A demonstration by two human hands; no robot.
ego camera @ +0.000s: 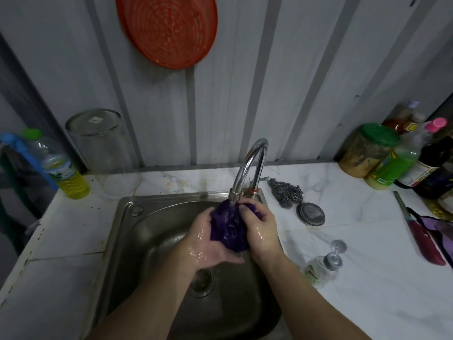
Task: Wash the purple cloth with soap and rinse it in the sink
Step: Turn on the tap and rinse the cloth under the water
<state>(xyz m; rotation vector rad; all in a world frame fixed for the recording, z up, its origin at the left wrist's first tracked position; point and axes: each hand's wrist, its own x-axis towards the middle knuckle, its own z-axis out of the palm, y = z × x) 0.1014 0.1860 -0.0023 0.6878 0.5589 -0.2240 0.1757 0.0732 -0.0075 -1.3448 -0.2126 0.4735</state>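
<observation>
Over the sink (pixel 127 217), nearest the camera, two wet forearms are reaching in from the bottom edge. The left hand (pixel 208 244) is cupping the purple cloth (pixel 229 229) from below and the side, fingers curled round it. The right hand (pixel 261 229) is closing over the cloth's other side, fingers bent onto its top. Both hands are gripping the bunched cloth between them, directly under the spout of the tap (pixel 247 168), above the drain (pixel 202 280).

Water appears to be running onto the cloth; both hands are glistening. Little or no lather is showing, so this is probably the rinse, though I cannot tell for certain.

To do it well: keep the bundle centred under the stream, open and refold it so water is reaching the inner folds, and squeeze downward toward the drain rather than sideways, so splash is staying inside the basin.

On the bench (pixel 355 266) to the right, a small clear bottle (pixel 323 266) is lying on its side, with a steel scourer (pixel 286 192) and a round metal lid (pixel 310 214) farther back. At the back wall, an upturned glass jar (pixel 103 148) is standing left, and an orange basket (pixel 169 28) is hanging above.
</observation>
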